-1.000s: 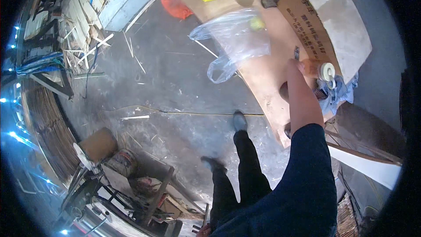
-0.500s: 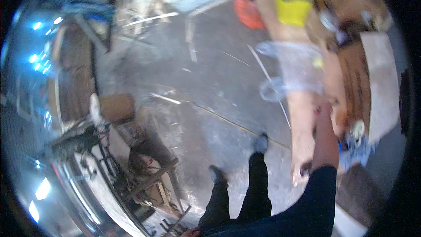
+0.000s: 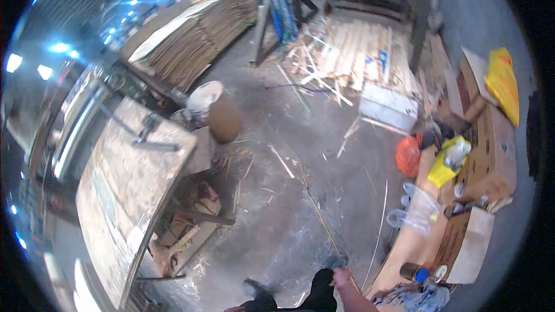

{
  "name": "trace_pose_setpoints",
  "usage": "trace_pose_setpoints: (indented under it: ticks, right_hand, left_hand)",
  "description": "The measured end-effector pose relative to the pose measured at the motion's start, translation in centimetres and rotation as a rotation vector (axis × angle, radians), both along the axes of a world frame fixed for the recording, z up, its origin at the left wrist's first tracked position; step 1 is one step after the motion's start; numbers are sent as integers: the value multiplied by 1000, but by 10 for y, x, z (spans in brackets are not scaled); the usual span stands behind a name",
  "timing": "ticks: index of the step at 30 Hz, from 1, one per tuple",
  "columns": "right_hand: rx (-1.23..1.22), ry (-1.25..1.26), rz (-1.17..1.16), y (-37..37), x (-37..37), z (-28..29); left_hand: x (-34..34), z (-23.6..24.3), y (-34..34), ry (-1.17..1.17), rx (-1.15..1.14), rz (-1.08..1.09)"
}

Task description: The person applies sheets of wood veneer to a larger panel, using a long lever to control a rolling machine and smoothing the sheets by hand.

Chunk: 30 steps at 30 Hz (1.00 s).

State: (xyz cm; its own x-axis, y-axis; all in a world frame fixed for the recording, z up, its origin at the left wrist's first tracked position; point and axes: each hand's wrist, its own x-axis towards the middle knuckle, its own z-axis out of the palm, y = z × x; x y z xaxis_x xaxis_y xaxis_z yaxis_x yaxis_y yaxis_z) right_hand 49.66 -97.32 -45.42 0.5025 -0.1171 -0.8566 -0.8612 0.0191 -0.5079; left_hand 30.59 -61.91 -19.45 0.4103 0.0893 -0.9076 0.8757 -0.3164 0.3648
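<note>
My right hand (image 3: 342,278) hangs low in front of my dark trouser leg (image 3: 321,290), its fingers loosely curled and nothing visible in them. Only a sliver of my left hand (image 3: 236,309) shows at the lower edge, with its fingers out of sight. To the right of my right hand runs a long cardboard-covered surface (image 3: 386,266). On it lie a crumpled grey cloth (image 3: 413,299), a brown jar with a blue lid (image 3: 414,272), and a clear plastic bag (image 3: 423,212).
At left stands a worn wooden worktable (image 3: 124,162); a round bin (image 3: 224,118) is behind it. A stack of sheets (image 3: 193,32), a pile of wood strips (image 3: 358,52) and a white box (image 3: 388,107) lie farther off. Cardboard boxes (image 3: 488,156), yellow and red bags line the right.
My view has swung toward the right and taken in more of the far floor. My right arm has come back from over the cardboard-covered surface to beside my leg.
</note>
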Motion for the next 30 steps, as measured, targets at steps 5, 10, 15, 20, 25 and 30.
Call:
trace_pose_setpoints:
  ticks: [5, 10, 15, 20, 25, 30]
  right_hand:
    - [-155, -300, 462, 169, -6, 127]
    - [213, -272, 457, 330, -3, 237]
    - [324, -729, 488, 457, -15, 330]
    - [317, -707, 729, 556, 8, 355]
    - [316, -659, 903, 651, 29, 342]
    - [175, -811, 1181, 715, 26, 331]
  left_hand:
    - [-129, -115, 93, -148, 53, 293]
    - [-152, -20, 158, -202, 222, 489]
    - [-160, -5, 234, -350, 363, 619]
    - [-110, 56, 281, -501, 431, 710]
    - [-71, 108, 309, -521, 364, 638]
    - [-60, 108, 341, -573, 267, 680]
